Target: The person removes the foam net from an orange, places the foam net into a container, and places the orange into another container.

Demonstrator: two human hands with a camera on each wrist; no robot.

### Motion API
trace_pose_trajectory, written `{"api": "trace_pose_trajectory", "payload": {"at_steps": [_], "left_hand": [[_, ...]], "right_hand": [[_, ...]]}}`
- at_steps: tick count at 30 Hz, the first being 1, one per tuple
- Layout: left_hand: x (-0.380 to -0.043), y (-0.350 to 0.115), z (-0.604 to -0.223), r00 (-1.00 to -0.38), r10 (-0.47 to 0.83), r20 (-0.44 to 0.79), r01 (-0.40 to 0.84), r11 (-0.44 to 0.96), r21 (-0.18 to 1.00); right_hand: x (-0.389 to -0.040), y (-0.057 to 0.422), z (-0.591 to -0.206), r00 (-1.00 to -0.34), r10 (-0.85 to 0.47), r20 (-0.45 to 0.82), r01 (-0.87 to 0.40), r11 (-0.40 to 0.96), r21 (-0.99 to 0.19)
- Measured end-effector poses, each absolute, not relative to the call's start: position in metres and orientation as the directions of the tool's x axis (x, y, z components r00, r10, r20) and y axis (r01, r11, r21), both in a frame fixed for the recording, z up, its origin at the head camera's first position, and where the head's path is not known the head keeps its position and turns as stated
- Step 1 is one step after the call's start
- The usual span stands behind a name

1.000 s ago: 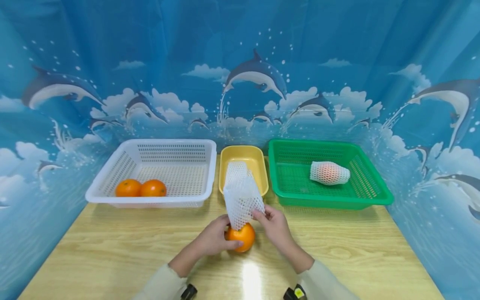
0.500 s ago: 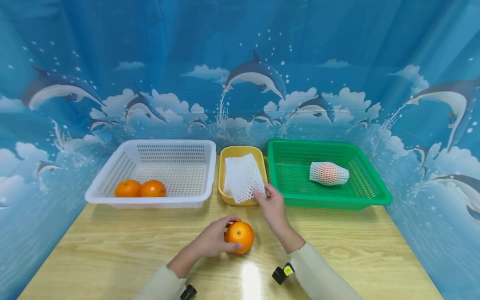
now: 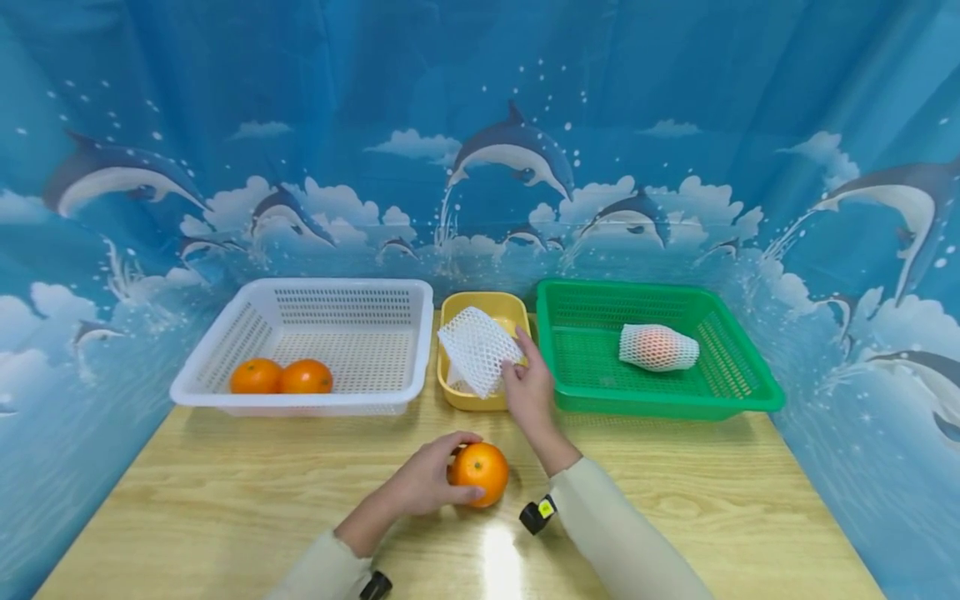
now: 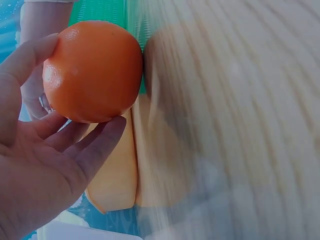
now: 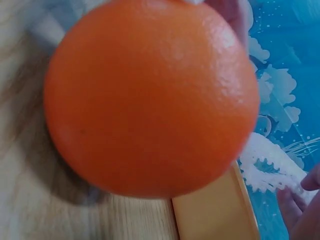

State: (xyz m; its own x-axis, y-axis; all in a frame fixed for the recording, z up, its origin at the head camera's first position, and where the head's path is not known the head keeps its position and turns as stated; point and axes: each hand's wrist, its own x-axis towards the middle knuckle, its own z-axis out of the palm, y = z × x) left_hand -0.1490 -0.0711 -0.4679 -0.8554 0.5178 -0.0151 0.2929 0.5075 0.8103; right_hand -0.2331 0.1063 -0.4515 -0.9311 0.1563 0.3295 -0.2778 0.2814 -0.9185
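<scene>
An orange (image 3: 480,473) sits on the table, its stem end up, and my left hand (image 3: 427,477) holds it with thumb and fingers curled around its side. In the left wrist view the fingertips touch the lower side of the orange (image 4: 95,72). A white foam fruit net (image 3: 480,350) lies at a slant over the yellow tray (image 3: 452,396), its right corner pinched by my right hand (image 3: 531,392). More white netting shows beneath it in the tray. The right wrist view has the orange (image 5: 150,100) large in front, with the foam net (image 5: 267,162) at my fingers.
To the left stands a white basket (image 3: 300,400) with two oranges (image 3: 281,377) at its front. A green basket (image 3: 645,402) on the right contains a fruit in a foam net (image 3: 660,347). Behind them hangs a blue dolphin curtain (image 3: 345,108).
My right hand has carried the foam net off the orange's top, away to above the yellow tray, and tilted it leftward. My left hand stays on the orange.
</scene>
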Motion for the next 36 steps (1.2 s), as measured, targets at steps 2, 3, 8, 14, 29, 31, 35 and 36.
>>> {"api": "trace_pose_trajectory", "payload": {"at_steps": [2,3,8,14,29,31,35,36], "left_hand": [[-0.148,-0.071,-0.468,-0.856,0.517,-0.017,0.289,0.505,0.813],[-0.148,-0.072,-0.468,-0.854,0.520,-0.015,0.290,0.500,0.816],[-0.148,-0.072,-0.470,-0.854,0.520,-0.031,0.275,0.499,0.822],[-0.150,-0.072,-0.473,-0.850,0.527,-0.025,0.277,0.486,0.829],[-0.150,-0.074,-0.474,-0.836,0.549,0.009,0.306,0.453,0.838],[-0.151,-0.074,-0.474,-0.836,0.548,0.007,0.306,0.456,0.836],[-0.151,-0.074,-0.473,-0.839,0.544,-0.007,0.295,0.467,0.833],[-0.150,-0.074,-0.473,-0.840,0.542,-0.011,0.292,0.469,0.834]], "right_hand": [[-0.237,0.104,-0.452,-0.909,0.181,0.375,-0.300,0.340,-0.891],[-0.239,0.102,-0.452,-0.897,0.195,0.397,-0.311,0.361,-0.879],[-0.248,0.094,-0.453,-0.842,0.300,0.449,-0.319,0.395,-0.862],[-0.253,0.087,-0.453,-0.844,0.368,0.391,-0.240,0.392,-0.888],[-0.257,0.082,-0.455,-0.910,-0.017,0.415,-0.230,0.853,-0.469],[-0.258,0.082,-0.455,-0.941,-0.094,0.325,-0.216,0.907,-0.362],[-0.258,0.084,-0.454,-0.969,-0.182,0.165,-0.218,0.947,-0.236],[-0.259,0.084,-0.454,-0.971,-0.192,0.142,-0.221,0.947,-0.235]]}}
